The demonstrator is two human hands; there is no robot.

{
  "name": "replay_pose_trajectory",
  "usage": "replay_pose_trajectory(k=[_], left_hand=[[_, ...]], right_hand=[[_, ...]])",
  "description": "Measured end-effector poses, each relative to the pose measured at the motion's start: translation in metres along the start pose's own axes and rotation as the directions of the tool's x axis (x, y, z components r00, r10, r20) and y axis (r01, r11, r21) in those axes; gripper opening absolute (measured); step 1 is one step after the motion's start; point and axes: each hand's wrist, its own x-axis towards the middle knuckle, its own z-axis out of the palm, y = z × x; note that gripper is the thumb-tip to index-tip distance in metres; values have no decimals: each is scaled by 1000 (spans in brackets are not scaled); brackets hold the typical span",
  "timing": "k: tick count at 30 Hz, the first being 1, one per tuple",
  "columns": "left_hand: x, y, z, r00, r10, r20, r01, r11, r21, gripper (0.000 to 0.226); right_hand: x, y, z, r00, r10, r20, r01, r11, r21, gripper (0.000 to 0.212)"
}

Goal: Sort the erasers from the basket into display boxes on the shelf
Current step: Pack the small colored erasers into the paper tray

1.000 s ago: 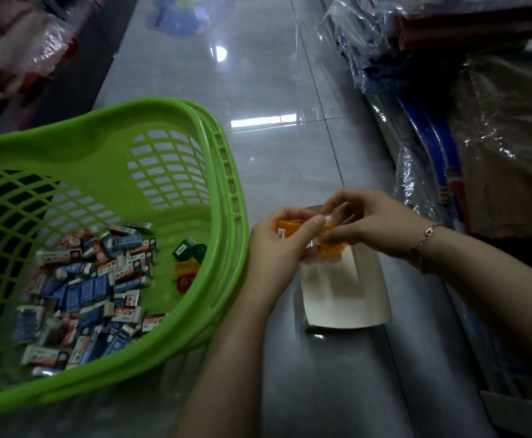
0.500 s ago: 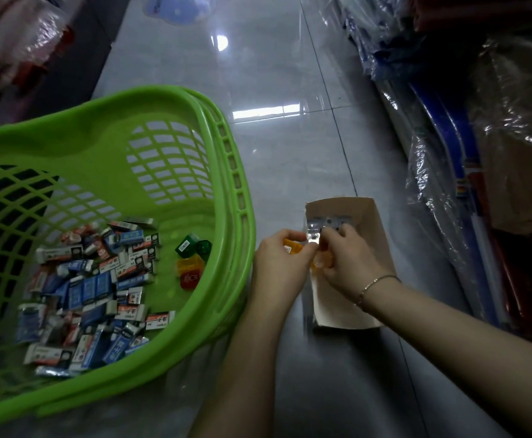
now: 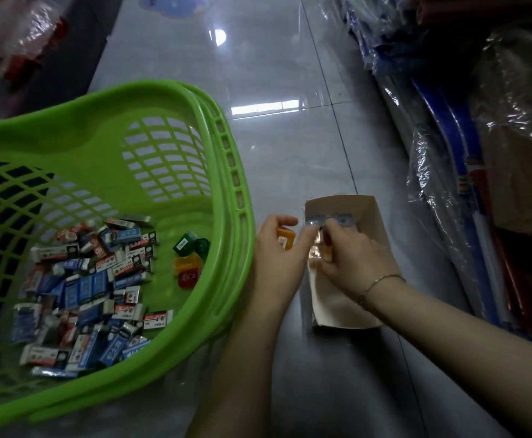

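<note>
A green plastic basket [image 3: 236,197] stands on the floor at the left, holding several blue, white and red boxed erasers [image 3: 94,286] and a few green, yellow and red ones [image 3: 189,257]. Right of it lies a brown cardboard display box [image 3: 372,216] with pale blue-grey erasers [image 3: 317,220] at its far end. My left hand [image 3: 274,257] grips an orange eraser [image 3: 285,238] beside the box. My right hand [image 3: 353,260] is inside the box, its fingers pinched on a small orange eraser [image 3: 320,252] that is partly hidden.
Glossy grey floor tiles [image 3: 274,153] stretch ahead. Plastic-wrapped rolls and goods [image 3: 448,153] line the right side, close to the box. More wrapped stock [image 3: 15,36] sits at the top left.
Both hands have dropped from above the box down to it. My right hand has moved into the box with its eraser, and my left thumb has lifted off the orange eraser.
</note>
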Motion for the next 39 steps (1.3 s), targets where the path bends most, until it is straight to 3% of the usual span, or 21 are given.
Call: replay_pose_trajectory(k=[1,3,5,6,7,8,10,11,16,21,25,28,30,34,36,39], left_hand=[[-1,4,0,1000,20,-9,-21,999,-27,17],[-2,11,3,1000,15,11,-13,990,-139,17],[-3,17,8,997,-50,58,67,934,-351,20],[-3,22,11,992,-88,92,122,869,-480,20],[-3,26,13,984,-125,126,176,779,-602,20],[-3,30,15,974,-158,164,228,674,-702,20],[-4,34,14,954,-183,237,298,505,-810,21],[-4,34,13,952,-169,256,307,485,-819,21],[-6,36,9,968,-82,237,237,613,-754,25],[-9,35,6,970,-138,203,243,650,-720,15],[-9,33,8,973,-163,162,224,823,-522,12],[-11,31,10,982,-134,134,180,885,-429,15],[-12,30,9,993,-82,90,108,934,-341,16],[-11,27,4,995,16,99,2,984,-181,15],[-10,23,1,995,61,75,-52,991,-122,10],[-6,13,1,992,112,-59,-106,989,104,16]], right_hand=[[0,1,-6,999,29,-26,-27,997,68,22],[2,-1,-20,991,131,-33,-107,908,406,19],[5,-6,-39,977,200,77,-182,587,789,14],[5,-9,-49,971,183,152,-215,402,890,13],[5,-12,-58,966,142,216,-248,271,930,10],[6,-13,-66,960,98,262,-277,214,937,6],[5,-14,-78,953,43,300,-302,214,929,6],[4,-13,-82,951,35,306,-307,198,931,8],[-1,-10,-92,925,2,380,-380,36,924,35],[-7,-9,-96,933,64,355,-359,69,931,28],[-6,-4,-92,940,241,240,-274,119,954,18],[-5,4,-92,941,188,282,-297,58,953,17],[-5,8,-90,931,142,335,-349,82,934,19],[-4,14,-88,916,148,372,-397,217,892,20],[-2,15,-86,935,160,318,-354,328,876,19],[-2,18,-73,983,160,95,-184,748,638,17]])
